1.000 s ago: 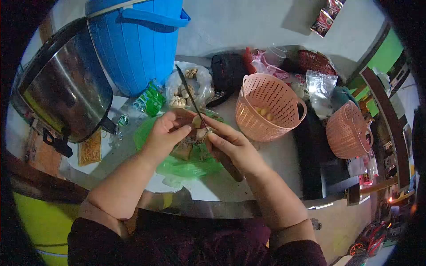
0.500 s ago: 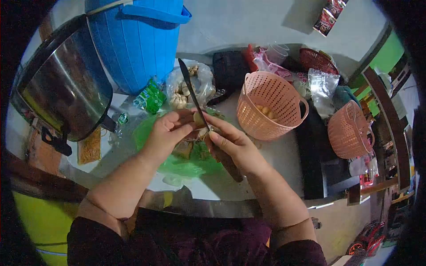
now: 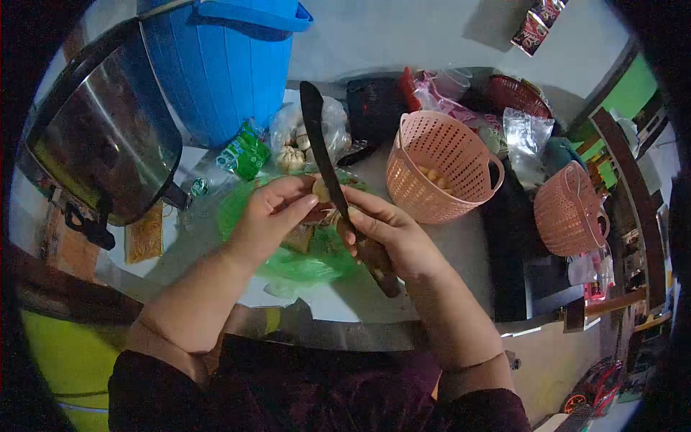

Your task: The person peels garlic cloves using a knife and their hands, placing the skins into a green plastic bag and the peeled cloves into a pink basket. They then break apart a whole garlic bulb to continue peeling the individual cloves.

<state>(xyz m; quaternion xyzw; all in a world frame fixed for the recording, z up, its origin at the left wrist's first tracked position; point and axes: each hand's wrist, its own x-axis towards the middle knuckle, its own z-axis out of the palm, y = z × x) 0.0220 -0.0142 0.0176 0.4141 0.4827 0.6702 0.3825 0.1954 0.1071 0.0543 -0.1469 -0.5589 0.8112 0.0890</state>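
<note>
My right hand [image 3: 389, 234] is wrapped round the handle of a long dark knife [image 3: 322, 140], whose blade points up and away from me. Between the thumb and fingers of my left hand [image 3: 273, 212] is a pale garlic clove [image 3: 321, 191], close beside the blade. Beneath both hands a green plastic bag [image 3: 306, 270] lies spread out, with brownish scraps on it that are partly hidden. Beyond them a clear bag [image 3: 335, 126] holds whole garlic bulbs [image 3: 291, 159]. Pale peeled cloves [image 3: 436, 178] lie in the pink basket [image 3: 432, 205] to the right.
A blue bucket [image 3: 216, 72] and a large metal pot [image 3: 108, 137] stand at the left. Near them lie a green packet [image 3: 246, 153] and a packet of brown contents [image 3: 145, 236]. At the far right is a second pink basket [image 3: 565, 216].
The knife has turned in my right hand, so more of the flat of its blade shows. My left hand keeps the clove in nearly the same spot.
</note>
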